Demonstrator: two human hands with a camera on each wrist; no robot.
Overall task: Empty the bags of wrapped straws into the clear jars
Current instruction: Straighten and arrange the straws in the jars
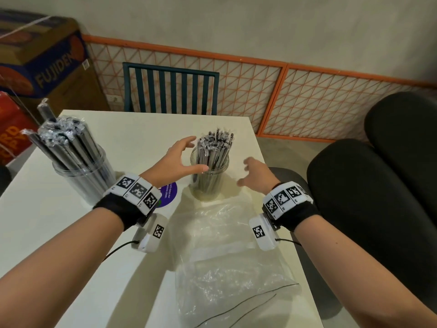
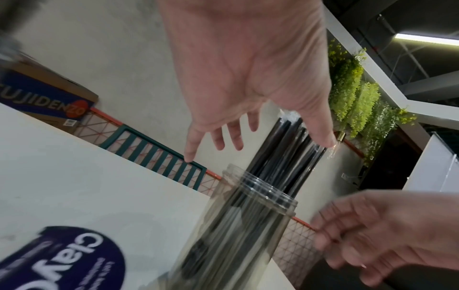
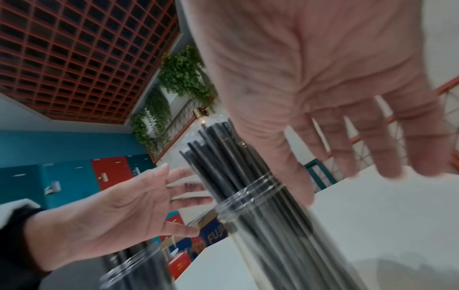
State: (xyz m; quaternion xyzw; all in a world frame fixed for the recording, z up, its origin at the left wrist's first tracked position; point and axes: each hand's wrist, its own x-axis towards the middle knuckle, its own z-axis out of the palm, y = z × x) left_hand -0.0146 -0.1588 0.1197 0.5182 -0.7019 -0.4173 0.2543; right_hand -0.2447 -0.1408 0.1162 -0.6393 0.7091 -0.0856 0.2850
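Chair (image 1: 170, 88) beyond table (image 1: 132, 129); empty bag (image 1: 227, 247) before jar (image 1: 209, 178).

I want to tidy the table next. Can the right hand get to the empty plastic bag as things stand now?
Probably yes. The right hand is open and holds nothing, and the empty plastic bag lies flat on the table just below that wrist, with nothing on top of it.

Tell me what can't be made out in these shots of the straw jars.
- Purple sticker: head view, left hand covers most of it; left wrist view blurs its text.
- Middle jar: its base is smeared in both wrist views.
- Empty bags: head view, their count is unclear, clear plastic overlaps.
- Right hand: blurred in every view.
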